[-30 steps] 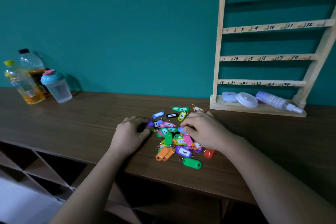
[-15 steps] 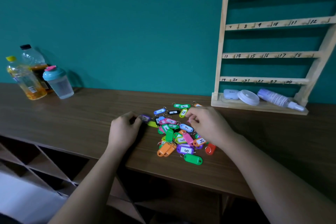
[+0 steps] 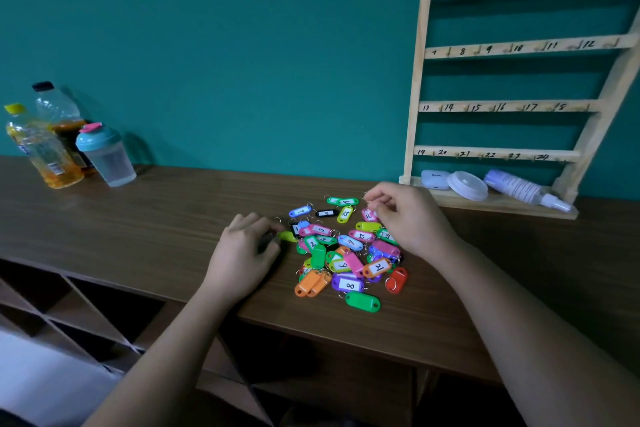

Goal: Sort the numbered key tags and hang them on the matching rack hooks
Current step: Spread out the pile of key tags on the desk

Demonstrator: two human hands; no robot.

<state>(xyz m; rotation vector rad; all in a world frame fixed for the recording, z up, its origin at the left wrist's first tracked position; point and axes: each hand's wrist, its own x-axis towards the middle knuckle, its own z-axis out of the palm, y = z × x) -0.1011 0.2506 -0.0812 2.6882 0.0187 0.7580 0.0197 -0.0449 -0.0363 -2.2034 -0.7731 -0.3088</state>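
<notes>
A heap of coloured numbered key tags (image 3: 346, 253) lies on the brown table (image 3: 138, 218). My left hand (image 3: 242, 250) rests at the heap's left edge. Its fingertips are closed around a small tag beside a yellow-green tag (image 3: 288, 236), and which tag they hold is unclear. My right hand (image 3: 412, 218) hovers over the heap's back right, with thumb and finger pinched on the ring of a pink tag (image 3: 368, 215). The wooden rack (image 3: 420, 80) stands against the wall at the right. It has four rails numbered 1 to 24, and no tags hang on the hooks.
Two drink bottles (image 3: 45, 152) and a teal-lidded shaker cup (image 3: 105, 156) stand at the back left. On the rack's base lie a white case (image 3: 434, 178), a white lid (image 3: 467, 184) and a spray bottle (image 3: 519, 187). Open shelf compartments (image 3: 86, 305) sit below the table.
My right hand has lifted off the middle of the heap and moved to its back right edge, pinching a tag ring. My left hand stays at the left edge.
</notes>
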